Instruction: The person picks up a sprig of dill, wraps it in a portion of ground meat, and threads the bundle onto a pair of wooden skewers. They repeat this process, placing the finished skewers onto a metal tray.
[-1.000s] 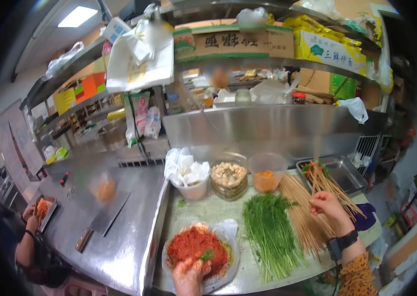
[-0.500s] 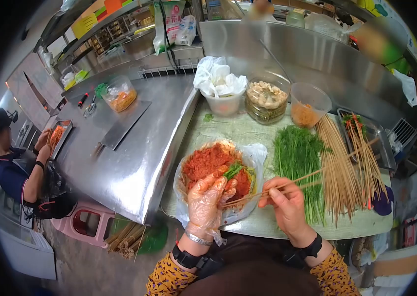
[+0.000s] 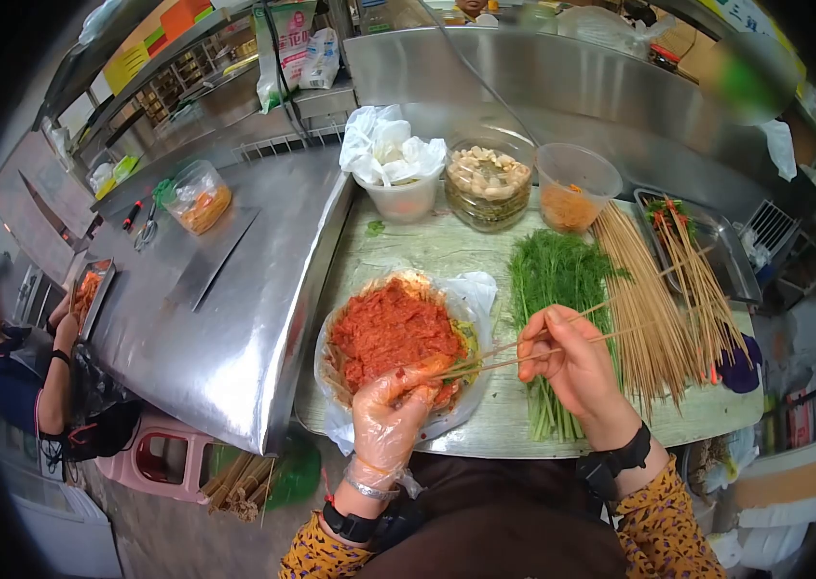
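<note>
Skewers, thin and wooden [image 3: 503, 365], span the gap between both hands, near the front edge of the pale green worktop [image 3: 340, 217]. The bare right hand [image 3: 582, 362] pinches them partway along their shafts, apparently to steer them. The left hand [image 3: 389, 415], in a clear plastic glove, grasps their near ends with a small green piece, over the front rim of a round, white-plastic-lined bowl [image 3: 480, 289]. The glove presumably keeps coarse red paste [image 3: 394, 333] off the skin; the lining likely shields the bowl. Feathery green herbs [image 3: 562, 275] lie right of the bowl, stems toward the front edge. Loose pale wooden sticks [image 3: 644, 299] lie beyond them, handy for the right hand. A rectangular metal tray [image 3: 726, 251] occupies the back right corner.
</note>
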Demonstrator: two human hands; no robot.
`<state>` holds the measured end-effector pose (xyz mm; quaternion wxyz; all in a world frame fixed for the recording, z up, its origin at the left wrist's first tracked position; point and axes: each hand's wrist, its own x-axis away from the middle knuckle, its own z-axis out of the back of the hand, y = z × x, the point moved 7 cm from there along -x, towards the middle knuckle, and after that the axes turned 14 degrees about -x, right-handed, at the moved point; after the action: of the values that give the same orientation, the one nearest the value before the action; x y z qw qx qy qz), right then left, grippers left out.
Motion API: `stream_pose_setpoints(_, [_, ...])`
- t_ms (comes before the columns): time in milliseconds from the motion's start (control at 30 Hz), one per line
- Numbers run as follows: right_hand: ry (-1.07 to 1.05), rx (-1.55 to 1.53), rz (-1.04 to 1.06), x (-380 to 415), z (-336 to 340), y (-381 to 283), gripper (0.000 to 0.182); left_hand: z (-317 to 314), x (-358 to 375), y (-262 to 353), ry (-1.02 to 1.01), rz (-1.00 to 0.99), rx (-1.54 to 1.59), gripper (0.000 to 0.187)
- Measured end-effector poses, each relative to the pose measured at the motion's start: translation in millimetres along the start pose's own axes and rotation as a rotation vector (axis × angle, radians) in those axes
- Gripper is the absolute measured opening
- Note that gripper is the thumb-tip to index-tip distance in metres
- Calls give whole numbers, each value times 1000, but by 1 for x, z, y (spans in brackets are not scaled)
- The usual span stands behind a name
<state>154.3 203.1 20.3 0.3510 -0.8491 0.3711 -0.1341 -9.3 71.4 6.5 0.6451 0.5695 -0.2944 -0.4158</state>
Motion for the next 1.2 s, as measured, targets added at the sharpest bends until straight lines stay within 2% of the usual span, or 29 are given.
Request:
stream_pose_setpoints(167, [12,89,-24,1,4,-6,30,-2,1,2,-17,31,12,28])
stream_pose_setpoints(333, [-6,179,-29,0,1,-15,31,-9,4,-2,-97,222,432,36])
stream_pose_setpoints(467, [-52,233,-15,5,-7,-18,29,-8,3,-7,-93,249,389,29])
stream_pose_setpoints(533, [-59,233,11,10,-6,-19,29,-3,-1,-5,-43,198,559,30])
stream_pose_setpoints(567, [-47,182,48,12,-2,-19,28,-1,-3,-7,-36,193,560,30])
stream_pose_setpoints(633, [-21,117,81,18,5,-11,28,4,-5,-13,15,216,631,42])
stream_pose_setpoints(733, [-44,81,130,22,1,1,29,3,-6,-11,19,184,717,44])
stream_pose_setpoints(833, [-71,82,165,22,-4,7,30,1,-5,-6,58,184,813,37])
stream_pose_setpoints(1000, [-48,52,217,25,-6,19,29,2,-5,-11,67,191,874,39])
stream_pose_setpoints(1200, [40,-188,139,23,9,36,28,1,-2,-11,39,173,875,38])
